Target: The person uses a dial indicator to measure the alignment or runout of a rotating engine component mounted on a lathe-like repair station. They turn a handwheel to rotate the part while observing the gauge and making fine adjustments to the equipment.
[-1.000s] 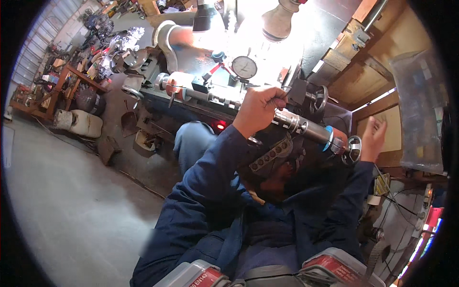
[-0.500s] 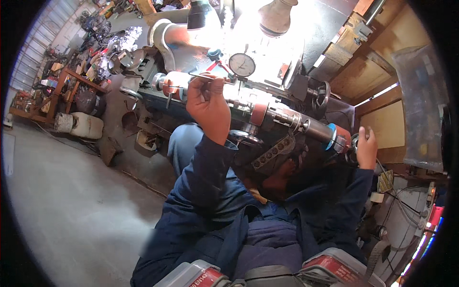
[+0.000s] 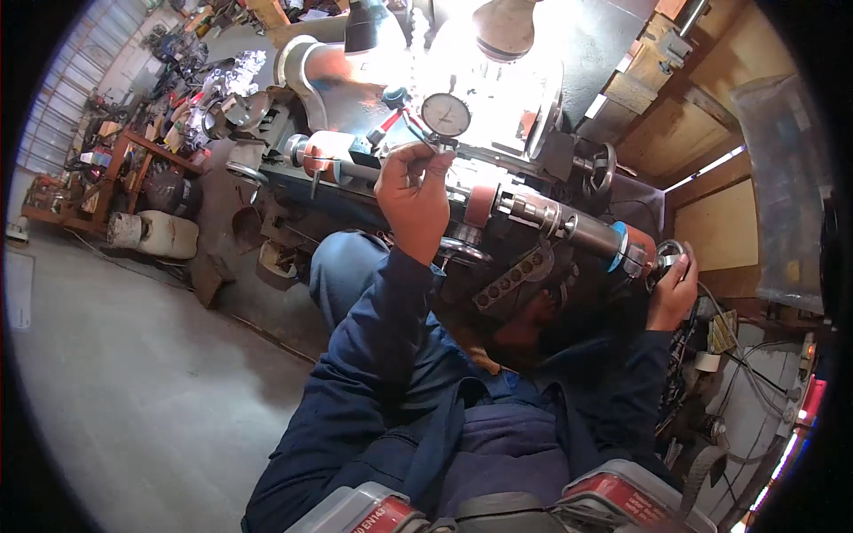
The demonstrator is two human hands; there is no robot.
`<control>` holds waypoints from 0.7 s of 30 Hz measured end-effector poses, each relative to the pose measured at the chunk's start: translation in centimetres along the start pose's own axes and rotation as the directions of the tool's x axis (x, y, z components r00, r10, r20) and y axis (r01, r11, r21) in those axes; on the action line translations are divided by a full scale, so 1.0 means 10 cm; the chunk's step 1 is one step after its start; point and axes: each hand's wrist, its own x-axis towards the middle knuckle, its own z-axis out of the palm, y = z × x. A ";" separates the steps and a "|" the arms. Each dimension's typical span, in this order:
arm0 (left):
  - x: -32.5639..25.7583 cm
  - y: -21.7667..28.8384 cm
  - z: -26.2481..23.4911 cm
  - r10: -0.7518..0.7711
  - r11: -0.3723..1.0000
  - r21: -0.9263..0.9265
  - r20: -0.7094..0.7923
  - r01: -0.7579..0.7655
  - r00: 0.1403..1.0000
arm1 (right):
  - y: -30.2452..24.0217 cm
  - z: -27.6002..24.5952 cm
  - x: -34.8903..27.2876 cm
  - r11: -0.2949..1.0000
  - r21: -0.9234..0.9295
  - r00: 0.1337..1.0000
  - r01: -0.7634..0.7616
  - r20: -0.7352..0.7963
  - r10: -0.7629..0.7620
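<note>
A worker's left hand (image 3: 413, 191) holds its fingertips pinched just below a round, white-faced dial gauge (image 3: 446, 114) mounted above a long machine; whether anything sits between them cannot be told. The right hand (image 3: 675, 282) curls around a handwheel (image 3: 665, 260) at the machine's right end, beyond a metal cylinder (image 3: 591, 235). The step appears to be a fine adjustment, the next move calling for small, steady turns with the dial in view.
</note>
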 end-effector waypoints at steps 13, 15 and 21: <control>-0.03 0.08 -0.03 0.137 0.944 0.276 0.168 -0.180 0.976 | 0.07 0.04 -0.06 0.996 0.087 0.999 0.000 -0.048 0.004; -0.01 0.13 -0.05 0.196 0.920 0.295 0.228 -0.259 0.954 | 0.07 0.04 -0.06 0.996 0.085 0.999 -0.003 -0.048 0.007; 0.06 0.13 -0.14 0.120 0.954 0.223 0.320 -0.198 0.940 | 0.05 0.04 -0.07 0.995 0.104 0.999 -0.015 -0.035 0.018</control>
